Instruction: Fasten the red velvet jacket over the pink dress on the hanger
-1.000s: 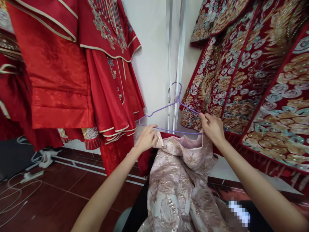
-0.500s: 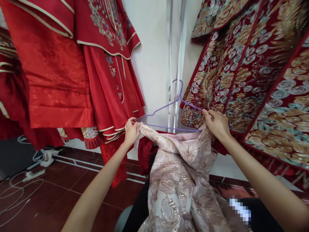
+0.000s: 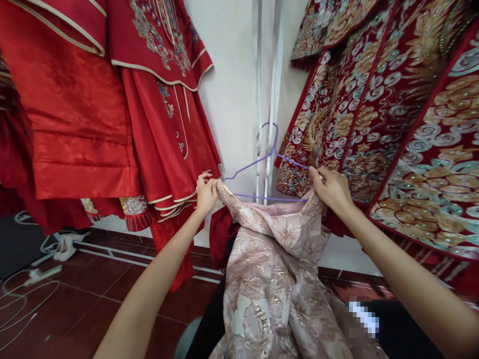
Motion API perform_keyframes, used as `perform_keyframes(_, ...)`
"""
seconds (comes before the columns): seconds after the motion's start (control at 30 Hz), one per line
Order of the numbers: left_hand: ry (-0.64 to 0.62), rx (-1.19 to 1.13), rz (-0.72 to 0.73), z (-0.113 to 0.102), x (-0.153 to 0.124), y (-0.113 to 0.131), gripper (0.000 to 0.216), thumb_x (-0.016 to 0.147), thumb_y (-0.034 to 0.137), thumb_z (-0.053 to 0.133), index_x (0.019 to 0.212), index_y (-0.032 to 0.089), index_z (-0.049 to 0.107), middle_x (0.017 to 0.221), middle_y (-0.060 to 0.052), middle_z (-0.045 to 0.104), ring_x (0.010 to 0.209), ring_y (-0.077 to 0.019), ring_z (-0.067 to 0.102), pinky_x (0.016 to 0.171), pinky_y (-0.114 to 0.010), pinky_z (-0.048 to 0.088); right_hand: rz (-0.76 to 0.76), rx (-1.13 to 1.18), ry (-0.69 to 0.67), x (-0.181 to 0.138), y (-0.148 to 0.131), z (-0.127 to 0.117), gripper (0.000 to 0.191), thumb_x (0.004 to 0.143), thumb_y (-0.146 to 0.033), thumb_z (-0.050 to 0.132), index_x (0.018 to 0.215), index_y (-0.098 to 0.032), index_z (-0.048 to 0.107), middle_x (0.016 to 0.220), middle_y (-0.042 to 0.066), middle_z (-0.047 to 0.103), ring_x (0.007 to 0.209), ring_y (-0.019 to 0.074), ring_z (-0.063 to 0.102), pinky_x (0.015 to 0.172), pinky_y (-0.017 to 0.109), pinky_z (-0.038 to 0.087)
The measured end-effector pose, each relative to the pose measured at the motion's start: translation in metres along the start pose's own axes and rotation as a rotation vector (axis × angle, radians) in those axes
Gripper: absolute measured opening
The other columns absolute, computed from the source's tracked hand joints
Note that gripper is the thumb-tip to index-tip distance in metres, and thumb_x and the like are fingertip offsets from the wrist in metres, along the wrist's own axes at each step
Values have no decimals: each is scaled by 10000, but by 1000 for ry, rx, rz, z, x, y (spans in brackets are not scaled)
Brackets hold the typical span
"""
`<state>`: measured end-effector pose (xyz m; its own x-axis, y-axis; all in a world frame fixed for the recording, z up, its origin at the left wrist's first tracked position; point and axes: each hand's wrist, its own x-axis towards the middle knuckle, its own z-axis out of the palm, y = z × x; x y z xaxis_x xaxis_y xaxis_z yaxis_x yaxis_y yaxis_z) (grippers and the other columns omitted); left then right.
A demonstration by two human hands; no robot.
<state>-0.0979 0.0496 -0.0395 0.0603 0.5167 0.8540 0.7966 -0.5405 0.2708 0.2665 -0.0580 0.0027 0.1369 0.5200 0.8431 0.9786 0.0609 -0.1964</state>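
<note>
A pale pink dress (image 3: 258, 279) with gold floral patterning hangs from a purple hanger (image 3: 250, 163) and drapes down toward my lap. My left hand (image 3: 206, 193) pinches the dress's left shoulder strap where it meets that end of the hanger. At the opposite shoulder, my right hand (image 3: 331, 188) is closed on the dress and the hanger's right arm together; the fingers partly cover the hanger end. Between my hands the hanger's lower bar crosses just above the pink lining of the neckline. The hook points up in front of white poles.
Red garments (image 3: 82, 119) hang at the left, and heavily embroidered red-and-gold garments (image 3: 377, 129) hang close by my right hand. White vertical poles (image 3: 266, 75) stand ahead against the wall. On the tiled floor lie a power strip (image 3: 43, 274), white cables and a white shoe (image 3: 64, 248).
My left hand has risen slightly with the strap and now covers the hanger's left end. The whole view has shifted a little; both hands keep their hold.
</note>
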Motion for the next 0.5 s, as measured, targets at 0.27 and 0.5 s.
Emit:
perform_keyframes(0.27, -271, -136, 65, 25, 37, 54, 324, 964, 286, 290, 834, 186, 570, 829, -82, 617, 820, -215, 580, 801, -350, 451, 128, 33, -23, 7, -39, 15, 621, 943, -580, 191, 942, -120, 608, 889, 199, 656, 898, 331, 582, 849, 522, 368)
perform_keyframes(0.5, -359, -154, -30, 10, 16, 19, 401, 957, 508, 259, 1031, 238, 547, 960, -54, 676, 910, -222, 635, 809, -334, 459, 3, 246, 15, -11, -18, 5, 573, 930, -543, 318, 1284, -124, 481, 1292, 198, 542, 1242, 313, 459, 1061, 526, 281)
